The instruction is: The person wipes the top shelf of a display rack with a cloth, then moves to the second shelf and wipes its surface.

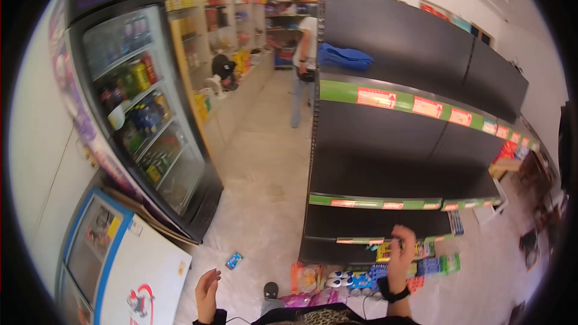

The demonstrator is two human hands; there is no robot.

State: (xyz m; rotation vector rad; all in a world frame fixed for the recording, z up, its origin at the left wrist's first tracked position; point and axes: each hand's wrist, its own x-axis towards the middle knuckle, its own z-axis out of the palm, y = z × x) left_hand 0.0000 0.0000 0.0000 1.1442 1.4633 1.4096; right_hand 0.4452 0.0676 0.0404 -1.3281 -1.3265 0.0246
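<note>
My left hand (207,294) is raised at the bottom, left of centre, its fingers slightly curled and apart with nothing in them. It is nearest to a small blue packet (234,260) on the floor. My right hand (402,256), with a black band at the wrist, is held up in front of the lowest shelf (337,250), fingers bent and holding nothing visible. Around it on the floor lie blue packages (361,280), a green package (450,263) and pink packages (310,298). A folded blue cloth (344,56) rests on the upper black shelf.
A drinks fridge (201,219) stands at left, with a white chest freezer (147,277) below it. The black shelving unit (397,144) fills the right. A person (305,54) stands in the aisle beyond. Stocked wall shelves (217,6) line the back left.
</note>
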